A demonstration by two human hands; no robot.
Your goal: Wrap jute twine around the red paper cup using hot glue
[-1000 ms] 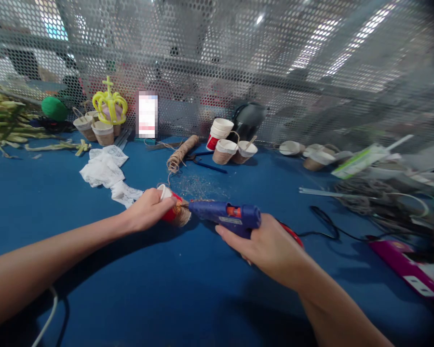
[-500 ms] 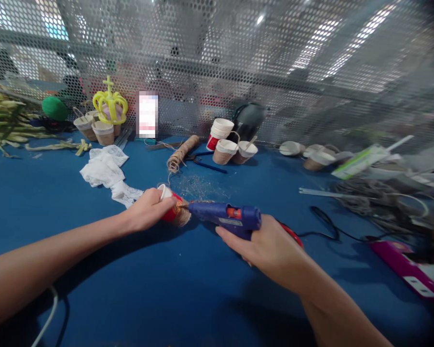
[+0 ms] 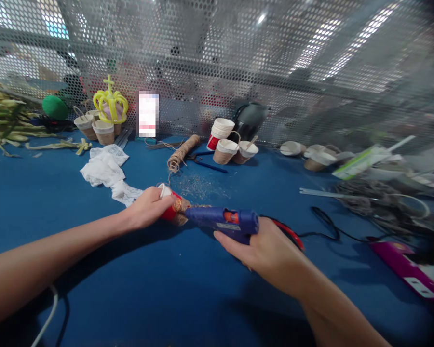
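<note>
My left hand [image 3: 150, 207] is closed round a red paper cup [image 3: 170, 212] tipped on its side, its white rim toward the back left. Brown twine is wound round the cup's base end. In my right hand [image 3: 265, 250] is a blue glue gun [image 3: 222, 221], held level, its nozzle at the twine-wrapped end of the cup. Whether the nozzle touches the twine I cannot tell. Behind the cup lies a roll of twine [image 3: 183, 153], with a strand running down toward the cup. Crumpled white lace cloth [image 3: 106, 168] rests beside my left hand.
Blue-handled pliers [image 3: 211, 166] lie near twine-wrapped cups [image 3: 224, 152] and a stack of paper cups [image 3: 222, 127]. A yellow crown [image 3: 110, 103] sits on cups at the back left. On the right are a black cord [image 3: 325, 226] and a purple power strip [image 3: 405, 270].
The glue gun's nozzle has shifted slightly left and down along the cup's wrapped end, with my right hand following. My left hand still holds the cup, turned a little.
</note>
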